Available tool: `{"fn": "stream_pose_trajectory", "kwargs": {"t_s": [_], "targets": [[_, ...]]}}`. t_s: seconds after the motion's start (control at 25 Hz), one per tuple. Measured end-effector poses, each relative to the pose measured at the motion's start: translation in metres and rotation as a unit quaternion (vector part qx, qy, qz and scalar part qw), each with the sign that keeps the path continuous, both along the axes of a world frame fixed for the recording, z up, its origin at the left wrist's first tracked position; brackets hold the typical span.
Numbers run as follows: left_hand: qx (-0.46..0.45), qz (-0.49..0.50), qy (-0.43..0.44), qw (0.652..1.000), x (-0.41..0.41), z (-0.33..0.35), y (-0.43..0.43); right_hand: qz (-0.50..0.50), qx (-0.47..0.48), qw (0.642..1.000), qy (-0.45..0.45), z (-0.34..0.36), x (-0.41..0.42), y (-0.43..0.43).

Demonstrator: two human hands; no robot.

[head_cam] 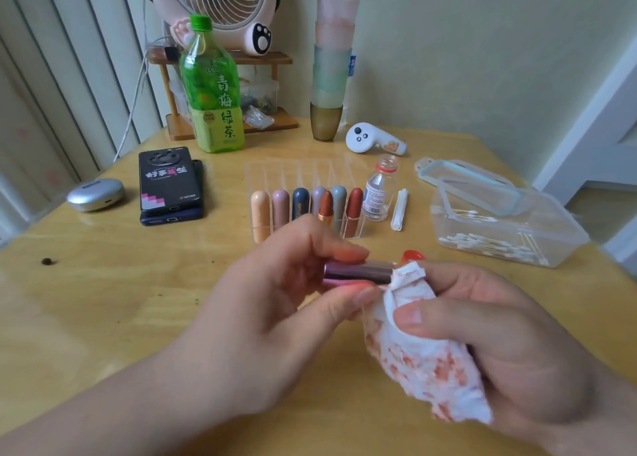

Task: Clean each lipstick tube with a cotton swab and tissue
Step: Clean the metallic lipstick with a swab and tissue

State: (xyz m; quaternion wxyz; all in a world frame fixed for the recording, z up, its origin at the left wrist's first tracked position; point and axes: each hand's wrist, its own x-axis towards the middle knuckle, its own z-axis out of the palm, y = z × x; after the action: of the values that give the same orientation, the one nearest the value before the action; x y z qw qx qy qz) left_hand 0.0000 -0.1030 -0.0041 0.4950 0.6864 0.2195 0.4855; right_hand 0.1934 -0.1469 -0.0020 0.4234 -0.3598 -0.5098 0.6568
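Head camera, looking down: the left hand (275, 300) pinches a shiny purple lipstick tube (358, 272) sideways above the near table (103, 300), while the right hand (499, 335) clutches a red-stained tissue (424, 359) against the tube's right end. Farther off, a clear rack (296, 174) holds more lipsticks (281, 207).

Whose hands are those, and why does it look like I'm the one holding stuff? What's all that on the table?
There is no machine here, just a person's two hands. The camera sits on the person's head and looks down, so you see what they see. The left hand pinches a shiny purple lipstick tube. The right hand holds a tissue with orange-red stains against the tube's end. On the table more lipsticks stand in a clear rack. Nearby are a small bottle, a box of cotton swabs, two phones and a green drink bottle.
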Motion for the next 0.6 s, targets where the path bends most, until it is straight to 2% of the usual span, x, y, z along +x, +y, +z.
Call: {"fn": "stream_pose_trajectory", "kwargs": {"t_s": [0.04,0.08,0.12,0.16,0.24,0.28,0.32,0.4,0.44,0.52,0.6], "targets": [[-0.002,0.013,0.076,0.997,0.009,0.017,0.003,0.017,-0.04,0.998,0.044,0.001,0.0,-0.001],[-0.034,-0.031,0.207,0.977,0.005,0.027,0.001,0.022,-0.066,0.995,0.068,0.002,0.001,-0.001],[-0.056,-0.081,0.274,0.957,-0.002,0.029,0.0,0.015,-0.076,0.995,0.064,0.003,0.003,-0.001],[-0.087,-0.09,0.283,0.951,-0.001,0.025,0.002,-0.001,-0.065,0.997,0.032,0.004,0.004,-0.001],[0.009,-0.027,0.164,0.986,0.005,0.019,0.004,-0.05,0.019,0.995,-0.078,0.002,0.002,-0.002],[0.008,-0.008,0.101,0.995,-0.002,0.006,0.007,-0.079,0.082,0.986,-0.121,0.0,0.001,-0.002],[-0.044,-0.044,0.039,0.997,-0.008,-0.001,0.002,-0.107,0.147,0.972,-0.15,-0.001,-0.001,-0.004],[-0.187,-0.151,-0.044,0.97,-0.014,-0.01,0.006,-0.153,0.279,0.924,-0.213,-0.002,-0.002,-0.005],[-0.226,-0.185,-0.039,0.956,-0.011,-0.004,0.006,-0.154,0.321,0.902,-0.245,-0.001,-0.003,-0.005],[-0.27,-0.213,-0.033,0.938,-0.009,0.005,0.007,-0.128,0.35,0.885,-0.281,-0.002,-0.005,-0.006],[-0.27,-0.171,-0.03,0.947,-0.008,0.0,0.008,-0.094,0.295,0.911,-0.272,-0.001,-0.008,-0.008]]}}
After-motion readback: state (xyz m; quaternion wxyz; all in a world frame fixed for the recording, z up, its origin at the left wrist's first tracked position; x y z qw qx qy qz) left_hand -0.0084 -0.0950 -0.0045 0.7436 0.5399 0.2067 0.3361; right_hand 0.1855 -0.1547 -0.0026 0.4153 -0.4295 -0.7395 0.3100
